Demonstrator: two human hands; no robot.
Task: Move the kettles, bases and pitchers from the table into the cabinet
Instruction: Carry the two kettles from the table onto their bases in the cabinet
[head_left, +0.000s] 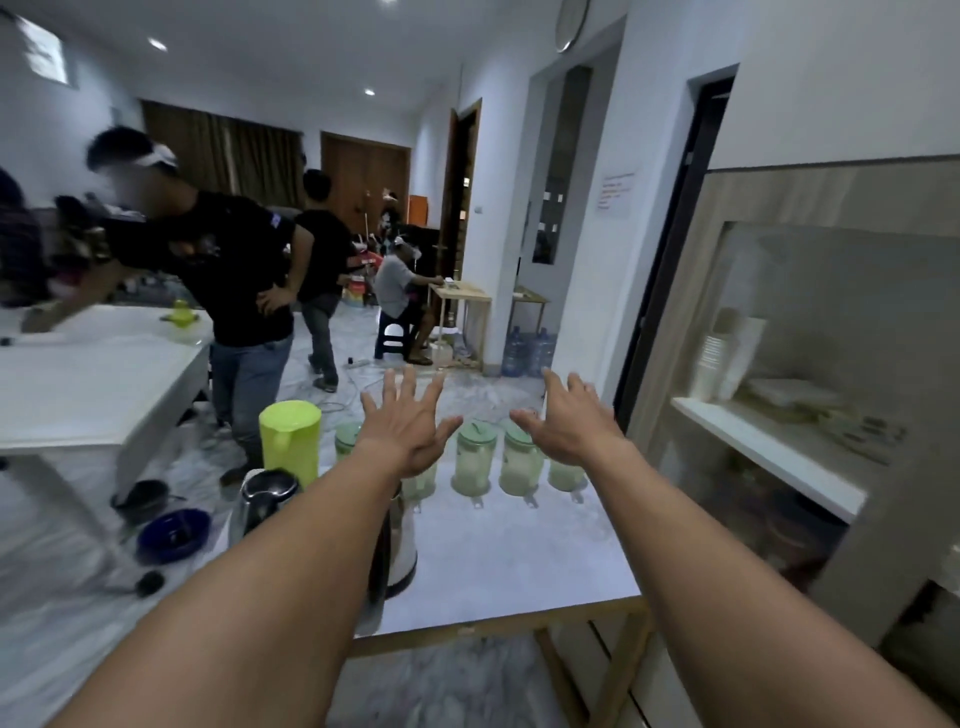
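Both hands, left hand (408, 428) and right hand (569, 423), are spread and empty above the table (519, 561), likely choosing; green-lidded pitchers (474, 460) line its 12 o'clock edge, kettle (265, 501) at 9, cabinet (779, 447) at 3

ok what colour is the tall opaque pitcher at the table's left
Bright lime green pitcher, seen best in the head view.

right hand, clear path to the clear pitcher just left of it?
Probably yes. The right hand is open and empty, hovering beside the clear pitcher, with nothing between them; neighbouring pitchers stand close on both sides.
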